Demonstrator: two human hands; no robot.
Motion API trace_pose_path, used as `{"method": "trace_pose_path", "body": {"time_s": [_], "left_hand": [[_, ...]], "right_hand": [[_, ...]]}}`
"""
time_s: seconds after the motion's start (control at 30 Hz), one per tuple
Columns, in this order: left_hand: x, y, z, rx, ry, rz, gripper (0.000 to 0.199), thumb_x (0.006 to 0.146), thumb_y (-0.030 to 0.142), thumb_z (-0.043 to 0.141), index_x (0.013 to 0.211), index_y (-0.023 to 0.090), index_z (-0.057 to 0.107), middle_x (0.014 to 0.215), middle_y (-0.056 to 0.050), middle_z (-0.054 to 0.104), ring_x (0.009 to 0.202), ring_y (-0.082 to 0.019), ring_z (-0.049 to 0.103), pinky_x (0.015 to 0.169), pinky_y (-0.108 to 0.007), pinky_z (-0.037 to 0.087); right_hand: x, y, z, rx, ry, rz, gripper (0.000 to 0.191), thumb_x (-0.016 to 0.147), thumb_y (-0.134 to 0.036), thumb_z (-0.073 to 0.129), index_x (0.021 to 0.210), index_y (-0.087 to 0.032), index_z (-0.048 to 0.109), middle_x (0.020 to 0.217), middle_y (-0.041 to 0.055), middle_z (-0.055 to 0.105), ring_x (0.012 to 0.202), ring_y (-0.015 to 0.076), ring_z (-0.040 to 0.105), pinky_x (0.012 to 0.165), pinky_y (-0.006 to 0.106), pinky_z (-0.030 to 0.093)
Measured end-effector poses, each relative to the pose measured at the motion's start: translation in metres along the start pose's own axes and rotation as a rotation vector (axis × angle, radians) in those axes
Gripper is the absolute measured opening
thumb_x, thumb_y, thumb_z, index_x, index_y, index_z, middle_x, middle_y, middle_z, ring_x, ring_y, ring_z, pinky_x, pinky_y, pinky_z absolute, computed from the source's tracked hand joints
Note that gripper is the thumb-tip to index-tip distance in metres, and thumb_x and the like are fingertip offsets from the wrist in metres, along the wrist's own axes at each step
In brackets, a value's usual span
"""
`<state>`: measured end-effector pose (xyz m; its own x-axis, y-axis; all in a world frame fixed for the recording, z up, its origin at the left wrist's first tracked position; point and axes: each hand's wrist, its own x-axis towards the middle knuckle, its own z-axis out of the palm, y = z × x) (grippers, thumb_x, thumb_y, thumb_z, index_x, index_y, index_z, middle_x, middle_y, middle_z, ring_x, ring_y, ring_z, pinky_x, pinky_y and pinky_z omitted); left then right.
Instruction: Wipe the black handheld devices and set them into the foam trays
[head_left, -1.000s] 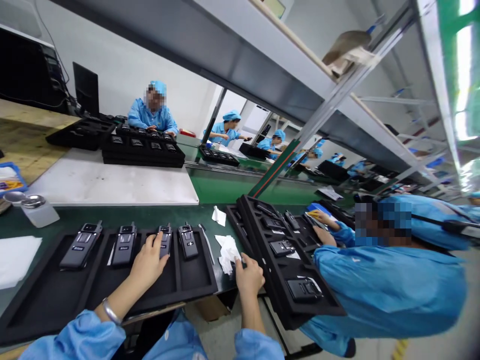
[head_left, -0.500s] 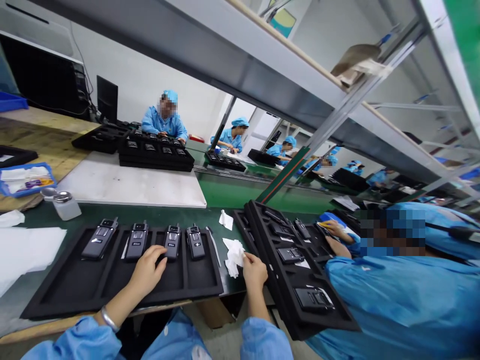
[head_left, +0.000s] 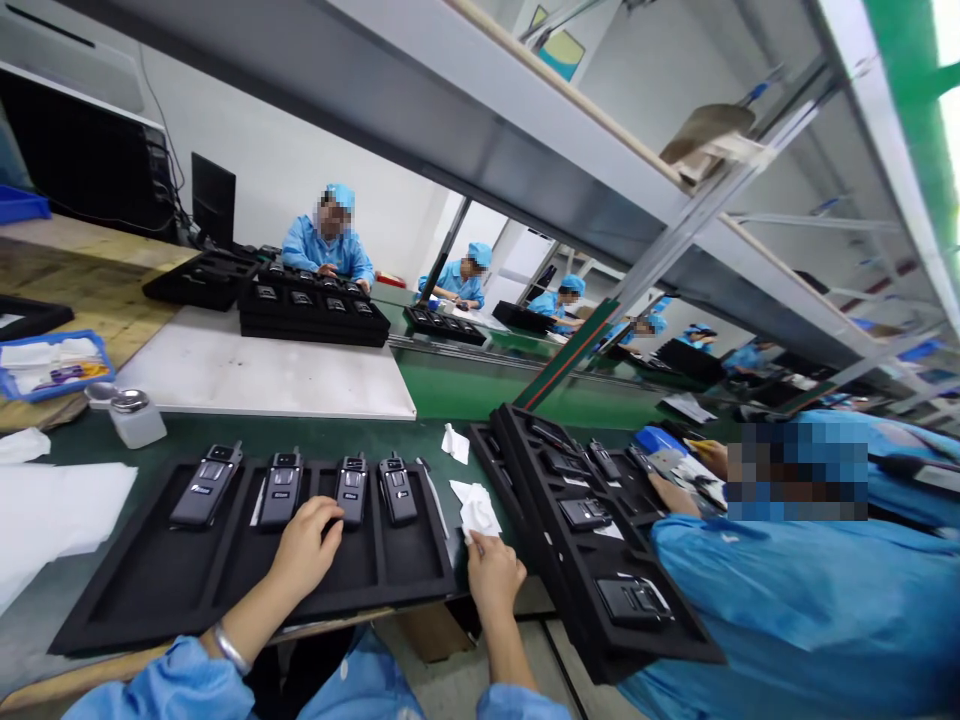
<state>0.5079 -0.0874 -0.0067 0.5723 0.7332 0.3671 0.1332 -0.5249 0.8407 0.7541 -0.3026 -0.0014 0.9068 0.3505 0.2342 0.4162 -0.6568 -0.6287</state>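
Note:
A black foam tray (head_left: 135, 585) lies before me, with several black handheld radios standing in its compartments. My left hand (head_left: 309, 540) rests over the tray, fingers curved and apart, its fingertips beside the third radio (head_left: 352, 492); nothing is seen held in it. To the tray's right, my right hand (head_left: 493, 570) pinches the lower edge of a crumpled white cloth (head_left: 477, 508) on the green table. A smaller white piece (head_left: 454, 444) lies just beyond that cloth.
Stacked black trays with radios (head_left: 585, 560) lean at the right, beside a co-worker in blue (head_left: 795, 590). A dispenser bottle (head_left: 138, 420), blue basket (head_left: 56, 365) and white sheets (head_left: 60, 510) are left. A slanted metal post (head_left: 570, 355) rises beyond; other people sit further back.
My right hand has moved slightly left and down, and the white cloth's lower part has changed shape. My left hand remains beside the third radio. The co-worker's hands at the right have shifted.

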Motion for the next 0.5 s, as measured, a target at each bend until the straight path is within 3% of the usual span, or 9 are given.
{"method": "trace_pose_path", "body": {"time_s": [0.1,0.2,0.3,0.4,0.5], "left_hand": [[-0.001,0.004,-0.004,-0.113,-0.021,-0.025,0.02,0.087,0.033,0.056,0.09,0.022,0.073,0.102,-0.008,0.069,0.103,-0.027,0.064,0.095,-0.044,0.05],[-0.007,0.014,-0.003,-0.271,-0.076,-0.078,0.024,0.089,0.039,0.057,0.09,0.02,0.073,0.095,-0.008,0.071,0.092,-0.024,0.067,0.085,-0.038,0.054],[-0.017,0.031,0.0,-0.451,-0.14,-0.174,0.034,0.088,0.047,0.059,0.092,0.016,0.071,0.084,-0.009,0.072,0.075,-0.022,0.068,0.07,-0.034,0.056],[-0.023,0.048,-0.006,-0.595,-0.169,-0.251,0.043,0.083,0.055,0.065,0.095,0.014,0.07,0.081,-0.008,0.073,0.071,-0.021,0.068,0.065,-0.031,0.056],[-0.026,0.059,-0.023,-0.676,-0.159,-0.315,0.045,0.082,0.057,0.067,0.092,0.013,0.072,0.081,-0.008,0.072,0.07,-0.019,0.066,0.066,-0.029,0.054]], "right_hand": [[-0.001,-0.007,-0.001,0.212,0.046,0.015,0.055,0.081,-0.062,0.054,0.085,-0.013,0.078,0.088,0.0164,0.074,0.085,0.0294,0.067,0.082,0.046,0.051],[-0.022,-0.035,0.003,0.397,0.048,-0.036,0.065,0.082,-0.069,0.05,0.095,-0.011,0.077,0.093,0.0151,0.074,0.086,0.0261,0.068,0.078,0.039,0.054],[-0.063,-0.082,0.014,0.515,-0.028,-0.19,0.046,0.085,-0.058,0.059,0.096,-0.017,0.077,0.096,0.0106,0.073,0.088,0.0228,0.066,0.081,0.036,0.054],[-0.104,-0.127,0.024,0.55,-0.117,-0.478,0.023,0.091,-0.037,0.06,0.1,-0.024,0.077,0.093,0.0079,0.071,0.09,0.0217,0.064,0.081,0.037,0.053],[-0.124,-0.15,0.023,0.555,-0.185,-0.633,0.022,0.092,-0.029,0.06,0.108,-0.026,0.075,0.096,0.0075,0.069,0.093,0.0219,0.063,0.082,0.038,0.053]]}}
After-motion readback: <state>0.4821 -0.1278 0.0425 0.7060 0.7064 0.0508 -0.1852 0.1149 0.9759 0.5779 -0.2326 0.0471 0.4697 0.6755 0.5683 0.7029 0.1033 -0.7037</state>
